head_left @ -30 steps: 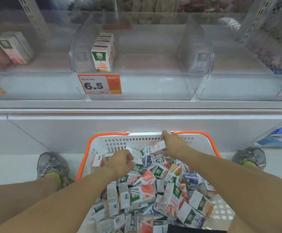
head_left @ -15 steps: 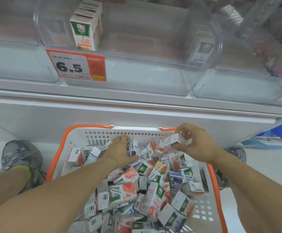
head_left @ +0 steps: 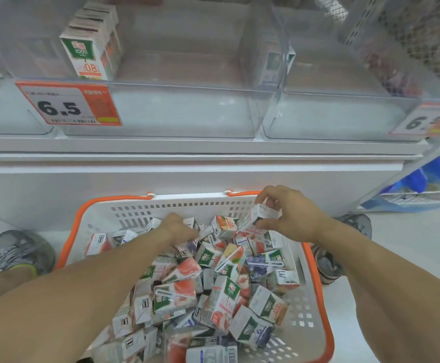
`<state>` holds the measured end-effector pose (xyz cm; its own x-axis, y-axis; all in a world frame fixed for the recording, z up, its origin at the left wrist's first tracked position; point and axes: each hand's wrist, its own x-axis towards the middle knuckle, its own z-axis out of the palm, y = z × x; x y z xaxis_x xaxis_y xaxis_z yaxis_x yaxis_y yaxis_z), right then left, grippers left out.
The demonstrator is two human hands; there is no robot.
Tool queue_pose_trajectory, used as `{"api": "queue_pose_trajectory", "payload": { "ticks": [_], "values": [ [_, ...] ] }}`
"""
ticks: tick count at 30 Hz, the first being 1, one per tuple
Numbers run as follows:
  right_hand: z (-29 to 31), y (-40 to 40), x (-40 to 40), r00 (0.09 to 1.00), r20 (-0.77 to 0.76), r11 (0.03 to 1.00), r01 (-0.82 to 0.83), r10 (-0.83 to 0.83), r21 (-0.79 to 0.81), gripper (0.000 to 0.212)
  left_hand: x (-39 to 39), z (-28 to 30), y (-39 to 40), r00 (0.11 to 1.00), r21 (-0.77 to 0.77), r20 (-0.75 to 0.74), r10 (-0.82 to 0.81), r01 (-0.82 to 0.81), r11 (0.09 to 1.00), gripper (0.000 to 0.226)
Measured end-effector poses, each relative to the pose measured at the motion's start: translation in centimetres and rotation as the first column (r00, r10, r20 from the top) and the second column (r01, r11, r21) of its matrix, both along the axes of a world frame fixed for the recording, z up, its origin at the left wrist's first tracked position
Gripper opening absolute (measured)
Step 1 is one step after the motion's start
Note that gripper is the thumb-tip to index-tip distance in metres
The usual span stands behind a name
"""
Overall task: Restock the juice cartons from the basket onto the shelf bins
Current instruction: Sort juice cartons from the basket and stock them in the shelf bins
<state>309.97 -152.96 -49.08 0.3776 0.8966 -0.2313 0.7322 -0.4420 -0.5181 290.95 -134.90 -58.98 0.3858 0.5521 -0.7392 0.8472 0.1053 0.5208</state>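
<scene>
A white basket (head_left: 177,208) with an orange rim sits on the floor in front of me, heaped with several small juice cartons (head_left: 224,289). My right hand (head_left: 292,216) pinches one carton (head_left: 259,214) between thumb and fingers, just above the heap at the basket's far right. My left hand (head_left: 177,229) reaches down into the cartons at the far middle, fingers curled among them; what it holds is hidden. Above, the middle clear shelf bin (head_left: 187,111) holds a row of upright cartons (head_left: 93,48) at its left side.
A clear bin (head_left: 344,116) to the right shows one carton (head_left: 272,64) against its left wall. Orange price tags (head_left: 69,104) reading 6.5 hang on the bin fronts. My shoes (head_left: 19,250) flank the basket. A blue package (head_left: 423,184) lies at the right.
The view tilted down and closer to the basket. My right hand lifted one carton from the heap's far edge and shifted right with it. My left hand slid forward deeper into the cartons.
</scene>
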Motion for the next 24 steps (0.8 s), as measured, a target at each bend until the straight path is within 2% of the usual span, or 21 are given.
{"api": "queue_pose_trajectory", "payload": {
  "ticks": [2,4,5,8,10,12,14,16,18,20,21,22,24],
  "values": [
    [0.6,0.1,0.1,1.000,-0.005,1.000,-0.013,0.013,0.027,0.039,-1.7,1.9,0.8,0.992,-0.296,0.073,0.099,-0.073,0.953,0.017],
    [1.3,0.3,-0.2,0.999,0.001,0.998,-0.042,0.042,0.051,0.039,-3.4,3.7,1.4,0.967,-0.499,0.195,0.164,-0.046,0.866,0.016],
    [1.6,0.5,-0.5,0.998,0.001,0.996,-0.059,0.059,0.060,0.039,-4.2,4.5,1.7,0.942,-0.545,0.262,0.208,-0.034,0.838,0.019],
    [2.9,1.3,-1.4,0.994,-0.045,0.988,-0.092,0.098,0.121,0.040,-6.8,6.8,3.0,0.850,-0.671,0.336,0.406,-0.086,0.737,0.060],
    [4.1,2.0,-2.0,0.992,-0.083,0.981,-0.079,0.095,0.180,0.045,-8.1,9.0,3.7,0.840,-0.716,0.368,0.397,-0.016,0.698,0.077],
    [5.5,2.6,-2.9,0.991,-0.112,0.968,-0.048,0.077,0.245,0.049,-9.2,11.9,4.1,0.883,-0.647,0.406,0.236,0.096,0.756,0.070],
    [6.9,3.4,-4.1,0.981,-0.185,0.943,0.007,0.058,0.334,0.050,-10.4,14.8,4.2,0.936,-0.495,0.351,-0.027,0.210,0.843,0.071],
    [8.3,4.3,-5.7,0.955,-0.294,0.902,0.087,0.046,0.424,0.048,-12.2,17.8,4.5,0.930,-0.352,0.243,-0.277,0.351,0.868,0.071],
    [9.9,5.3,-7.6,0.930,-0.364,0.848,0.152,0.052,0.508,0.045,-14.6,20.7,5.1,0.899,-0.269,0.218,-0.381,0.430,0.862,0.052],
    [11.8,6.7,-9.8,0.918,-0.387,0.786,0.179,0.083,0.592,0.044,-17.2,23.1,6.0,0.902,-0.121,0.245,-0.355,0.391,0.912,0.047],
    [12.9,7.6,-11.0,0.918,-0.385,0.755,0.183,0.098,0.630,0.043,-18.4,24.0,6.6,0.911,-0.028,0.287,-0.297,0.317,0.948,0.047],
    [14.0,8.7,-12.2,0.912,-0.395,0.723,0.198,0.112,0.662,0.041,-19.7,24.4,7.4,0.909,0.055,0.362,-0.207,0.201,0.978,0.051],
    [15.9,11.2,-14.6,0.874,-0.463,0.662,0.258,0.151,0.704,0.034,-21.8,25.1,9.3,0.838,0.118,0.546,-0.009,-0.066,0.991,0.072]
  ]
}}
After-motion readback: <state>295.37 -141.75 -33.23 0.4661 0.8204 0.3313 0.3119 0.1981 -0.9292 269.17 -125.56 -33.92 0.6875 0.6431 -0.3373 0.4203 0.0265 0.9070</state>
